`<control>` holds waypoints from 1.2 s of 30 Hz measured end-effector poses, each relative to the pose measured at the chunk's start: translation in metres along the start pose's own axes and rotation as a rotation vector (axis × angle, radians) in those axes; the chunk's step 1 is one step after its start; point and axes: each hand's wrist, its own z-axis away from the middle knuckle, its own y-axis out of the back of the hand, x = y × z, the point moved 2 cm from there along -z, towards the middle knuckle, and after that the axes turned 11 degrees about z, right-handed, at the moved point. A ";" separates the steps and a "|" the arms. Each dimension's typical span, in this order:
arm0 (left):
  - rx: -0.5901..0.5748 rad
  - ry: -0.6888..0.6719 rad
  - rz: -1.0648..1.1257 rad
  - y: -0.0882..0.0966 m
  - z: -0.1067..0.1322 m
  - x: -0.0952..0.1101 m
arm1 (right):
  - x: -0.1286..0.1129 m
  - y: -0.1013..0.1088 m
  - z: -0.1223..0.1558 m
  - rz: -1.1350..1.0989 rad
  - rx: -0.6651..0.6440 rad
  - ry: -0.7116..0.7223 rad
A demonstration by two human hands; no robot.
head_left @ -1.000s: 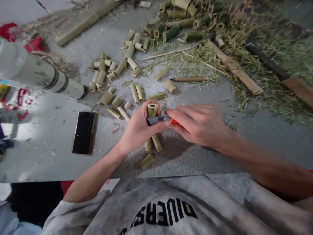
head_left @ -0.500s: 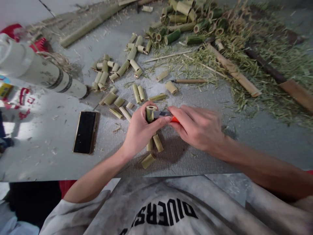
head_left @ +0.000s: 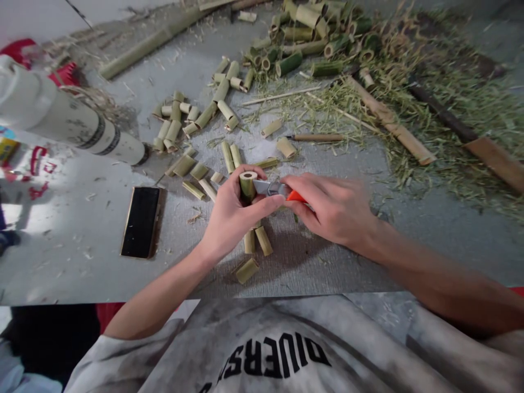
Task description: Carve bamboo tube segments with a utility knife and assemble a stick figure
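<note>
A short green bamboo piece [head_left: 247, 187] stands upright between the fingers and thumb of my left hand [head_left: 234, 210], its pale cut end facing up. My right hand [head_left: 333, 207] is closed round the orange handle of a utility knife [head_left: 295, 196]. The knife's blade lies against the right side of the bamboo, and my left thumb reaches along beneath it. Just below my hands, two cut bamboo pieces [head_left: 264, 241] lie side by side, and another single piece [head_left: 248, 271] rests nearer the table edge.
Several cut bamboo pieces [head_left: 207, 114] lie beyond my hands, with a larger pile [head_left: 305, 33] at the back. Green shavings [head_left: 442, 142] cover the right side. A phone [head_left: 141, 222] and a white bottle [head_left: 73, 117] are on the left. A thin wooden-handled tool [head_left: 319, 137] lies ahead.
The bamboo piece and my left hand have shifted slightly left. A curled shaving on the bamboo's side is no longer there, and its side shows darker green. Both hands keep their hold.
</note>
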 end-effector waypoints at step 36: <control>-0.099 -0.047 -0.157 0.001 -0.007 0.004 | 0.006 -0.003 -0.001 0.026 -0.081 0.103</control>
